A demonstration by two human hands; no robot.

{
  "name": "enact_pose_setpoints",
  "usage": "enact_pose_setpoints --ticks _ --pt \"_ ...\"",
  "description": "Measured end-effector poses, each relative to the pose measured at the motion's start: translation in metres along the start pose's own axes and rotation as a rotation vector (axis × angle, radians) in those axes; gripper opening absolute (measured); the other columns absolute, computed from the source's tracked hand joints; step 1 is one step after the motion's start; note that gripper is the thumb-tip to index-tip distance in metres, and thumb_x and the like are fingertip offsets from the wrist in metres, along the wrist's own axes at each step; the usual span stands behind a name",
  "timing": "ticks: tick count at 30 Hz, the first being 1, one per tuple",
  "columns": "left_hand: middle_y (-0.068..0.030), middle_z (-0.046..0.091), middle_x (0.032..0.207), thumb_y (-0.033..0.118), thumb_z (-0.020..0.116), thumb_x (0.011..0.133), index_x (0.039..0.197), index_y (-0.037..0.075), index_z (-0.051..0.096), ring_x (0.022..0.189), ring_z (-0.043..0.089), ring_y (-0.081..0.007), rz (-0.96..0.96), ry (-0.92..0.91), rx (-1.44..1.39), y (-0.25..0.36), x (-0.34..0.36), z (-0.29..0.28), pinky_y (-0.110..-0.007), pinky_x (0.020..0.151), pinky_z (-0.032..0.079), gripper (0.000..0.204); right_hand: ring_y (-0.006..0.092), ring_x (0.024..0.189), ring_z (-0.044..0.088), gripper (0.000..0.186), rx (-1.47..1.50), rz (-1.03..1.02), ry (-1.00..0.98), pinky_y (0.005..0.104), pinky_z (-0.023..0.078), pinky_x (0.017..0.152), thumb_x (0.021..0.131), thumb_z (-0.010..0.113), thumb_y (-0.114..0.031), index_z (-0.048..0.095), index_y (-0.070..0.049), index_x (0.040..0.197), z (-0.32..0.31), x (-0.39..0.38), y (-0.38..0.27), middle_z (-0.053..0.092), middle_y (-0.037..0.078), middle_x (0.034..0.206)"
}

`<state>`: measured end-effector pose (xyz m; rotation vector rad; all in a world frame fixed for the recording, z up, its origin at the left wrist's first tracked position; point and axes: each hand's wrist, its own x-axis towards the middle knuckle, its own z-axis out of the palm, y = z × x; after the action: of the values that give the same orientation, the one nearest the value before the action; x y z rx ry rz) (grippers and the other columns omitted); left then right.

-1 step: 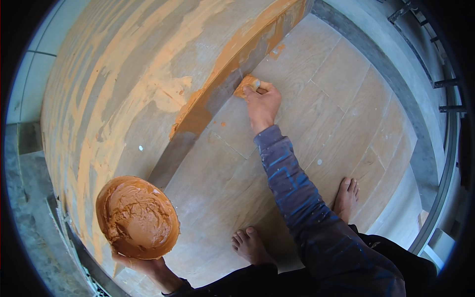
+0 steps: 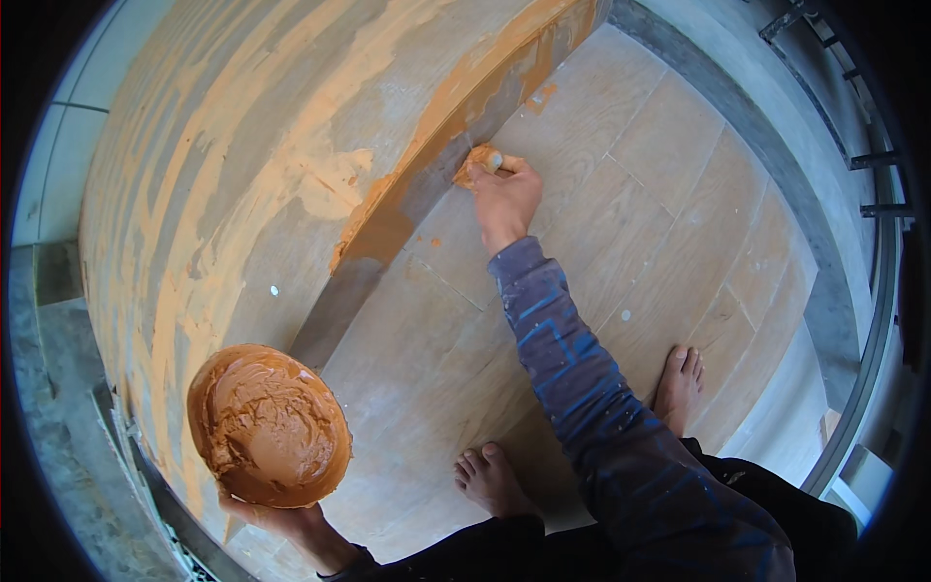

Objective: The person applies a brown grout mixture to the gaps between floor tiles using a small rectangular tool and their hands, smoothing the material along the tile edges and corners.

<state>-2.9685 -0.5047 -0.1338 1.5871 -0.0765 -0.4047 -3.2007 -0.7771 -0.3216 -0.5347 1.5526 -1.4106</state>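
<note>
Low on the left, my left hand [image 2: 281, 524] is closed around the underside of a round bowl [image 2: 200, 412], tilted so that its inside shows. Thick orange-brown paste [image 2: 276, 422] fills much of it. Further off, my right hand [image 2: 509, 197] pinches a small flat spreader [image 2: 469, 167] smeared with the same paste. The spreader meets the narrow grey strip [image 2: 427, 191] at the foot of the streaked wall. Fingers hide part of the tool, so its full shape does not show. Orange paste [image 2: 388, 230] coats the strip on both sides of my hand.
Orange streaks cover the wall surface [image 2: 252, 165] at left. My bare feet stand on wood-look floor tiles [image 2: 601, 262], which carry a few paste crumbs [image 2: 435, 242]. A grey kerb [image 2: 737, 112] curves along the far right, with dark metal brackets [image 2: 878, 163] beyond.
My right hand and the spreader have shifted slightly left, closer to the strip. The bowl and my left hand stay nearly in place.
</note>
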Motion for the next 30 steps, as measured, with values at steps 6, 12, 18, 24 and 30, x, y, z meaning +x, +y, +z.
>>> enact_pose_setpoints --ticks 6,12,18,24,30 --pt "-0.0079 0.042 0.155 0.056 0.036 0.102 0.146 0.014 0.044 0.141 0.046 -0.0303 0.19 0.058 0.193 -0.01 -0.002 0.006 -0.048 0.111 0.049 0.061 0.0129 0.082 0.068 0.019 0.155 -0.246 -0.072 0.0283 0.055 0.072 0.086 0.074 0.006 0.066 0.009 0.103 0.017 -0.027 -0.057 0.073 0.013 0.092" --pt "-0.0092 0.04 0.156 0.059 0.037 0.101 0.147 0.013 0.041 0.141 0.046 -0.0302 0.123 0.054 0.085 -0.009 0.001 0.001 -0.048 0.111 0.049 0.065 0.0116 0.079 0.068 0.022 0.325 -0.177 -0.099 0.0276 0.054 0.07 0.083 0.076 0.005 0.064 0.008 0.101 -0.016 -0.032 -0.046 0.073 0.011 0.09" --pt "-0.009 0.041 0.154 0.056 0.035 0.103 0.148 0.014 0.041 0.141 0.046 -0.0302 0.109 0.033 0.099 -0.019 0.0 0.002 -0.048 0.111 0.049 0.062 0.0181 0.072 0.071 0.021 -0.125 -0.138 0.047 0.0327 0.056 0.066 0.079 0.078 0.005 0.066 0.007 0.097 -0.023 0.031 -0.01 0.073 0.014 0.085" --pt "-0.0094 0.041 0.155 0.057 0.035 0.103 0.148 0.015 0.041 0.141 0.045 -0.0308 0.075 0.016 0.105 -0.026 -0.024 0.037 -0.049 0.111 0.049 0.062 0.0207 0.076 0.072 0.018 0.013 -0.106 0.107 0.0332 0.057 0.069 0.078 0.078 0.005 0.066 0.007 0.092 -0.004 0.038 -0.01 0.073 0.015 0.087" --pt "-0.0091 0.039 0.155 0.063 0.034 0.101 0.15 0.016 0.039 0.141 0.045 -0.031 0.179 -0.035 0.262 -0.042 -0.017 0.028 -0.049 0.112 0.049 0.068 0.0094 0.082 0.066 0.021 0.474 -0.228 -0.098 0.0235 0.054 0.074 0.087 0.073 0.007 0.063 0.007 0.105 -0.004 0.003 -0.064 0.07 0.009 0.094"
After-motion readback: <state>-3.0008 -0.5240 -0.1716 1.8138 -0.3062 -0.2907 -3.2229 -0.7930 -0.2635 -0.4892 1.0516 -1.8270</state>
